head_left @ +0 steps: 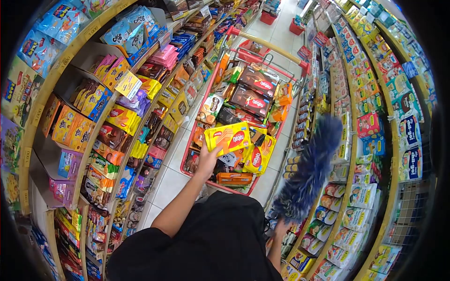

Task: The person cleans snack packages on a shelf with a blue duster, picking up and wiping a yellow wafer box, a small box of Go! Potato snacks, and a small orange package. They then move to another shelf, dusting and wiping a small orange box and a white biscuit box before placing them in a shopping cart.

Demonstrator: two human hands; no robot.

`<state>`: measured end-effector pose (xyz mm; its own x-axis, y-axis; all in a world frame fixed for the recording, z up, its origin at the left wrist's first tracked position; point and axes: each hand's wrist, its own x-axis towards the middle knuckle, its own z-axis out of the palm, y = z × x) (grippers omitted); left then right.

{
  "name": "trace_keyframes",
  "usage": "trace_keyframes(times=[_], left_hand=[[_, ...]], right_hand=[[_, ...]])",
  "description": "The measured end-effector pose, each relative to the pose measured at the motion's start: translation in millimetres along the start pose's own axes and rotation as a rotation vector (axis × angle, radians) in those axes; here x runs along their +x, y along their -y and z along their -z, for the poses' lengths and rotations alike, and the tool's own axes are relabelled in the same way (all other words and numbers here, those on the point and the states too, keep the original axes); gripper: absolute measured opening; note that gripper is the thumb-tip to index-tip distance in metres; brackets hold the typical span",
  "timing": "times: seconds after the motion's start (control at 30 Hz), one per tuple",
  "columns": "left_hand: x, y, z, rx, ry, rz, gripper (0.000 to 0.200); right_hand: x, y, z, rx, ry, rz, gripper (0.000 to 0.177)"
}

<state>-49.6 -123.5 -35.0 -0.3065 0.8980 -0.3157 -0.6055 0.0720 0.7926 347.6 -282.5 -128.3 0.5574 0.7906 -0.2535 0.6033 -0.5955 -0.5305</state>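
My left hand [208, 158] is closed on the edge of a yellow wafer pack [228, 138] with a red label, held above the shopping cart. Low on the right, my right hand [281, 228] grips a fluffy blue duster [308, 171] by its lower end, and the fluffy head points up beside the right shelves. Below the wafer pack, the red-rimmed shopping cart [183, 161] is filled with snack packs. Among them lie brown wafer packs [253, 98], another yellow wafer pack [258, 156] and an orange pack [234, 178].
Shelves [89, 35] full of biscuits and snacks line the left side of the aisle. On the right, more shelves [349, 201] hold pouches and boxes. White floor tiles [161, 199] show around the cart. Red baskets [296, 26] stand farther up the aisle.
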Motion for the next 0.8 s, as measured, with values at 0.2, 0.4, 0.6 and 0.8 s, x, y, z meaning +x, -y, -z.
trace_keyframes(times=[0.2, 0.4, 0.6, 0.8], left_hand=[[14.7, 34.9, -12.2, -0.093, 0.038, -0.284, 0.033], [-9.8, -14.5, -20.2, -0.043, -0.17, -0.3, 0.026], [-34.0, -26.6, 15.5, -0.095, -0.256, -0.305, 0.028], [-50.3, -43.6, 24.0, 0.037, -0.086, -0.24, 0.029]], right_hand=[[4.3, 173.8, 2.5, -0.435, 0.254, 0.806, 0.019], [-30.4, 266.7, -28.9, 0.03, 0.403, 0.708, 0.013], [-35.2, 249.5, -40.9, -0.235, 0.433, 0.94, 0.015], [-32.9, 251.1, -38.6, 0.097, 0.415, 0.943, 0.016]])
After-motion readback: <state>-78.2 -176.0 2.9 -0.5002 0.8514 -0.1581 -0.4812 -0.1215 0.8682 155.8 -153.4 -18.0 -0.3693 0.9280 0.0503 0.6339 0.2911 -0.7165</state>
